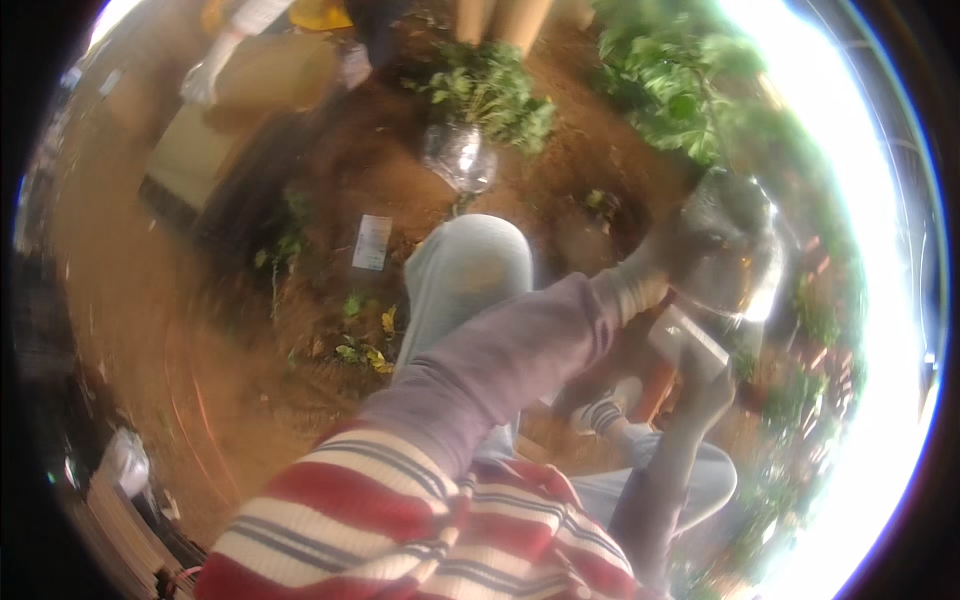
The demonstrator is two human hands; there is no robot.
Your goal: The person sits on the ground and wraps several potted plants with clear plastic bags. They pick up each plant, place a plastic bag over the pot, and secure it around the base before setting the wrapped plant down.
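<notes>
My left arm reaches across to the right. My left hand (654, 259), blurred and partly behind clear plastic, grips the lower part of a wrapped leafy bundle (675, 120). The shiny clear plastic wrap (731, 247) surrounds its base, and the green leaves spread away from me. Just below, my right hand (706, 390) holds a small white card or stack of labels (688, 337) close under the wrap. Whether the card touches the plastic is unclear. Beyond my knee lies a second bundle of leafy greens (487, 90), its stem end in a clear plastic sleeve (461, 154).
A printed white label (372, 242) lies on the brown soil. At upper left another person's gloved hand (199, 84) is at a cardboard box (202, 154). Loose leaves (367, 352) and an orange cord (195, 405) are on the ground. More greens (795, 420) line the right side.
</notes>
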